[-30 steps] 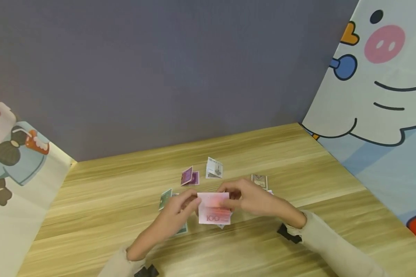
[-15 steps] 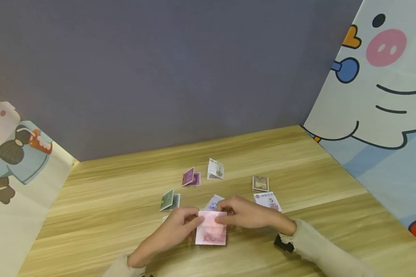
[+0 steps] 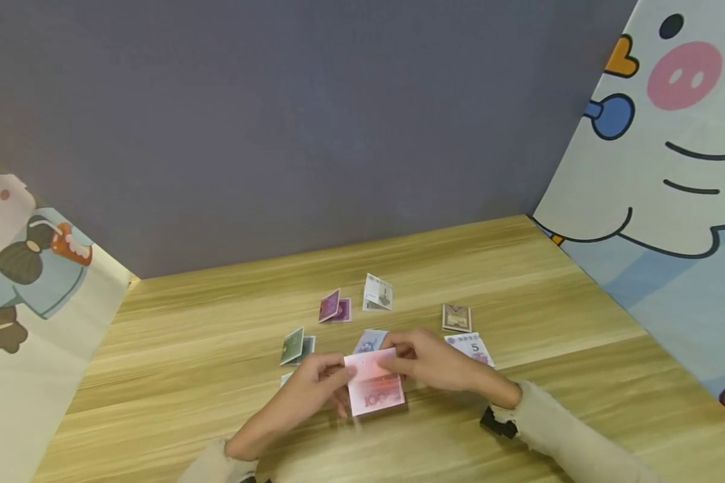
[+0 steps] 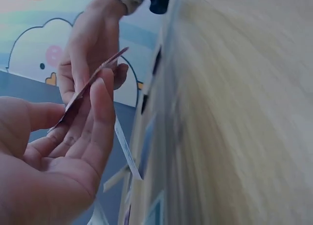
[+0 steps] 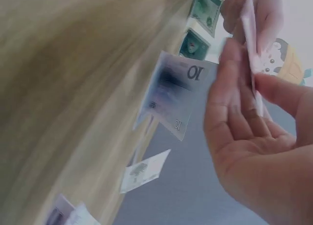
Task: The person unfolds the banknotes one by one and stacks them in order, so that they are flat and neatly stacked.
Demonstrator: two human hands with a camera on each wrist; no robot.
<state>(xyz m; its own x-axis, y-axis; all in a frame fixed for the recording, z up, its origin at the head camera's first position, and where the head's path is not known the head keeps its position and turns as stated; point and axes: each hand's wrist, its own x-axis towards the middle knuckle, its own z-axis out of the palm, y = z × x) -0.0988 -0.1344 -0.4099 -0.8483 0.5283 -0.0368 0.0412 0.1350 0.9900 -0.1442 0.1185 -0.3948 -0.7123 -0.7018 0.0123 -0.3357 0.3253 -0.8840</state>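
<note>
A pink 100 banknote (image 3: 376, 396) is held up between both hands, close over the table's near middle. My left hand (image 3: 311, 389) pinches its left edge, the thumb on the printed face and the fingers behind. At the upper right of the note, my right hand (image 3: 430, 361) pinches it the same way. Seen almost edge-on in the left wrist view, the banknote (image 4: 103, 67) runs slanted between the thumb and fingers. Just behind the hands stands a folded bluish 10 banknote (image 5: 171, 93), partly hidden in the head view.
Several more banknotes are spread on the wooden table (image 3: 205, 335): a green one (image 3: 293, 346), a purple one (image 3: 329, 306), a white 1 note (image 3: 378, 291), a brown one (image 3: 456, 318) and a 5 note (image 3: 470, 347). A grey wall (image 3: 314, 134) rises behind.
Both hands first drew the 100 banknote nearer, uncovering the 10 and 5 notes behind, then raised it slightly and tilted it. Both keep their hold.
</note>
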